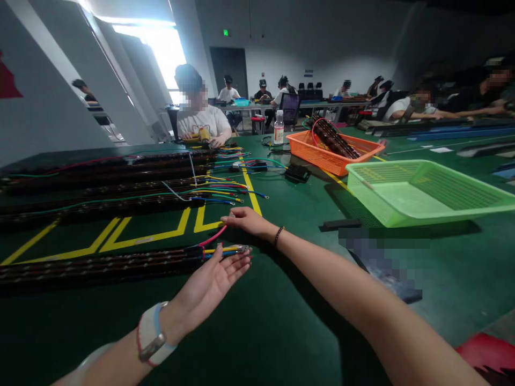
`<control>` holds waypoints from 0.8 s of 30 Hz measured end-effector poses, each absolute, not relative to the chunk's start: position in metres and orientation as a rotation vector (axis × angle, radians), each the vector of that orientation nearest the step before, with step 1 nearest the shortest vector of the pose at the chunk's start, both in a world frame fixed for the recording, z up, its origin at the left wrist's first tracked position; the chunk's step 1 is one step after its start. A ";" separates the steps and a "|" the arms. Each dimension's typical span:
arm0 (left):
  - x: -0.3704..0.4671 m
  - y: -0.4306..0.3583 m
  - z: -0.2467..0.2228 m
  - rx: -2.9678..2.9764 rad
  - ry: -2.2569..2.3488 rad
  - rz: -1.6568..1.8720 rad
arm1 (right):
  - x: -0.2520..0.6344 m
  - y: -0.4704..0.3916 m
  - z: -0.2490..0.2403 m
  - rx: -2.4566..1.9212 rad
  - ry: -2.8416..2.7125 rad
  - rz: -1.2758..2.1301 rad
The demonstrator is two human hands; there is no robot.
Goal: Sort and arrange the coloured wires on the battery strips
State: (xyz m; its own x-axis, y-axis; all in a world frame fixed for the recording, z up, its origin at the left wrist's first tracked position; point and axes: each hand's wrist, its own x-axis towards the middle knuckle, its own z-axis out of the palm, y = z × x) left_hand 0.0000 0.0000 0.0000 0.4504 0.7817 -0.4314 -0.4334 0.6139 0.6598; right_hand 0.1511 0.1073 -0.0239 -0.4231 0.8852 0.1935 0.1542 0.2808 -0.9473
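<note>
A long dark cable bundle lies across the green table at the left, its yellow, blue and red wire ends pointing right. My left hand is palm up with its fingers stretched out, beside and partly under the yellow and blue wires. Just beyond it, my right hand pinches the end of a red wire that bends up out of the bundle.
More cable bundles lie behind at the left, over yellow tape. An orange basket holds a bundle; a green basket stands at the right. A bottle and a black connector are farther back. A person sits opposite.
</note>
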 end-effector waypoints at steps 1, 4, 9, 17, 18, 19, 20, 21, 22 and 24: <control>0.001 0.003 0.000 0.504 0.811 0.799 | 0.151 0.109 -0.025 -0.952 -1.770 1.187; 0.003 0.012 -0.002 0.495 0.886 0.808 | 0.152 0.111 -0.025 -0.988 -1.746 1.146; 0.002 0.018 -0.013 0.450 0.993 0.815 | 0.153 0.106 -0.021 -1.059 -1.736 1.102; 0.000 0.018 -0.017 0.449 1.001 0.775 | 0.155 0.102 -0.018 -1.145 -1.805 1.081; 0.001 0.018 -0.016 0.449 0.989 0.772 | 0.155 0.102 -0.019 -1.168 -1.829 1.035; 0.002 0.018 -0.014 0.448 0.977 0.768 | 0.155 0.101 -0.020 -1.193 -1.857 0.977; 0.002 0.018 -0.013 0.449 0.965 0.764 | 0.155 0.100 -0.020 -1.213 -1.886 0.910; 0.002 0.018 -0.011 0.453 0.956 0.761 | 0.155 0.098 -0.020 -1.224 -1.911 0.837; 0.002 0.018 -0.010 0.462 0.950 0.760 | 0.156 0.097 -0.020 -1.224 -1.925 0.763; 0.002 0.018 -0.008 0.486 0.920 0.752 | 0.157 0.091 -0.017 -1.200 -1.912 0.624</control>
State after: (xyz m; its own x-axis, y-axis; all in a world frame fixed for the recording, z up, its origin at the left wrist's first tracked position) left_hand 0.0017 0.0178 -0.0084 0.3859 0.7562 -0.5283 -0.3671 0.6513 0.6641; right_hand 0.1575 0.0913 -0.0171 -0.2514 0.9011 0.3534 0.5190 0.4337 -0.7366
